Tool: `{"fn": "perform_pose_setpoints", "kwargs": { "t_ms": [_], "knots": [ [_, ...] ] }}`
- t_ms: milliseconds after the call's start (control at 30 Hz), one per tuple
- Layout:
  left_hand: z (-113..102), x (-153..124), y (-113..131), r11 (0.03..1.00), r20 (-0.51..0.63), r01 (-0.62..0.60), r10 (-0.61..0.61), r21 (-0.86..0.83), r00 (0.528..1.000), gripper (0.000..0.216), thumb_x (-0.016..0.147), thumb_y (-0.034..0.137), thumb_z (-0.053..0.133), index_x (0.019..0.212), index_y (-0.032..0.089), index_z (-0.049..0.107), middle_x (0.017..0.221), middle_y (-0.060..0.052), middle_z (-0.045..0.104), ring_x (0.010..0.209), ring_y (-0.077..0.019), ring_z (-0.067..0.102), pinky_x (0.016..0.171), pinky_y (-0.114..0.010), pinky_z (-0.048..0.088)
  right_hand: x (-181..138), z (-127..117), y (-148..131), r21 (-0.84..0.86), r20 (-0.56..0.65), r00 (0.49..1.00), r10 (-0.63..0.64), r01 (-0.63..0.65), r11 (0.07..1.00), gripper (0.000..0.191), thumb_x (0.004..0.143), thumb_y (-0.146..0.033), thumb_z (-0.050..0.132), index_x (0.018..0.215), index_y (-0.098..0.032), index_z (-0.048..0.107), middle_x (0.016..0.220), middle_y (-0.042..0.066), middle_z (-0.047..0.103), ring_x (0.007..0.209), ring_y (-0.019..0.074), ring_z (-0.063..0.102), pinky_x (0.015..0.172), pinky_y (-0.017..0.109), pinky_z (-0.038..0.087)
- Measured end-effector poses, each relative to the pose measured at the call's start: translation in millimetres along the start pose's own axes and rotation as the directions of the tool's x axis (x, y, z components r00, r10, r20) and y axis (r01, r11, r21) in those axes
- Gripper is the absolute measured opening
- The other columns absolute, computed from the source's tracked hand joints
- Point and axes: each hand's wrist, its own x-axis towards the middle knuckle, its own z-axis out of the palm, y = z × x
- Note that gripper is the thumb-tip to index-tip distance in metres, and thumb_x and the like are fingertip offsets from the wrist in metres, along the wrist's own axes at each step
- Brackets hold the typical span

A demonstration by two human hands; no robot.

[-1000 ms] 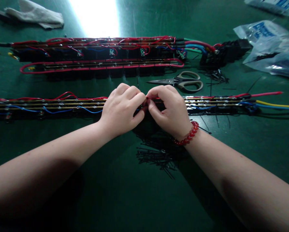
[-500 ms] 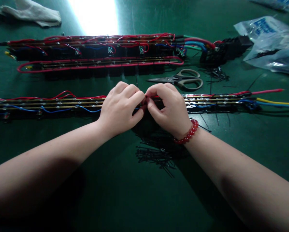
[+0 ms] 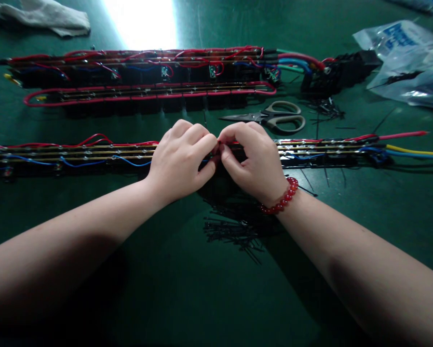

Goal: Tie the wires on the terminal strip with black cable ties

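Note:
My left hand (image 3: 185,161) and my right hand (image 3: 253,161) meet fingertip to fingertip over a long wired strip assembly (image 3: 93,154). This strip has brass-coloured rails with red and blue wires along it, and it lies across the table. Thumb and forefinger of each hand are pinched together, and what lies between them is too small and hidden to make out. A red bead bracelet (image 3: 282,198) circles my right wrist. Just below the hands is a pile of black cable ties (image 3: 229,230).
Scissors (image 3: 270,117) lie behind my right hand. Farther back rests a second wired assembly (image 3: 140,72) with a black connector (image 3: 350,72). Plastic bags (image 3: 412,67) are at the right, a whitish glove or cloth (image 3: 53,18) at the back left. Loose trimmings (image 3: 325,108) lie by the scissors.
Both hands keep the same pinch at the same spot on the strip. Only the camera view has shifted slightly.

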Motion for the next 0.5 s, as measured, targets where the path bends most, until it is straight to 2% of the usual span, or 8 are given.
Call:
{"fn": "perform_pose_setpoints", "kwargs": {
  "t_ms": [500],
  "knots": [
    [-0.5, 0.3, 0.7, 1.0, 0.008, 0.008, -0.008, -0.002, 1.0, 0.012, 0.09, 0.026, 0.052, 0.092, 0.019, 0.062, 0.101, -0.008, 0.065, 0.101, -0.028, 0.054, 0.085, -0.046, 0.049, 0.5, -0.8, -1.0, -0.004, 0.008, 1.0, 0.005, -0.005, 1.0, 0.01, 0.087, -0.017, 0.051, 0.088, -0.022, 0.06, 0.084, 0.004, 0.066, 0.086, 0.0212, 0.058, 0.077, 0.037, 0.047]
  ]
}}
